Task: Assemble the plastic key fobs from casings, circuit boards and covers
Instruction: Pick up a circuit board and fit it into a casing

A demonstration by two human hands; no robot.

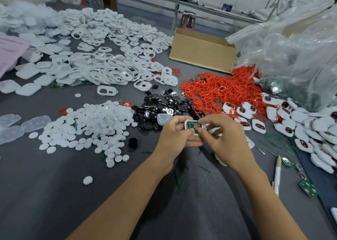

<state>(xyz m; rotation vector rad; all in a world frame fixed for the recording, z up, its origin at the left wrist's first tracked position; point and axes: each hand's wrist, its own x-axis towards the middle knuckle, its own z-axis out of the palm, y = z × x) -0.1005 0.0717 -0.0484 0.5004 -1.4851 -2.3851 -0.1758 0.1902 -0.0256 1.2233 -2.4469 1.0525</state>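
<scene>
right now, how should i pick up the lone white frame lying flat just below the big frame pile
Probably from above: hook a fingertip through its larger opening and pinch the rim, since the lone white frame lies flat on the table.

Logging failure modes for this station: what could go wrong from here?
1. The left hand grips the white plastic casing while the right hand pinches the green circuit board in it; the board may seat crooked or slip out.
2. A dropped part could vanish into the pile of glossy black covers behind.
3. The thin green slivers on the grey cloth could get trapped inside.
</scene>
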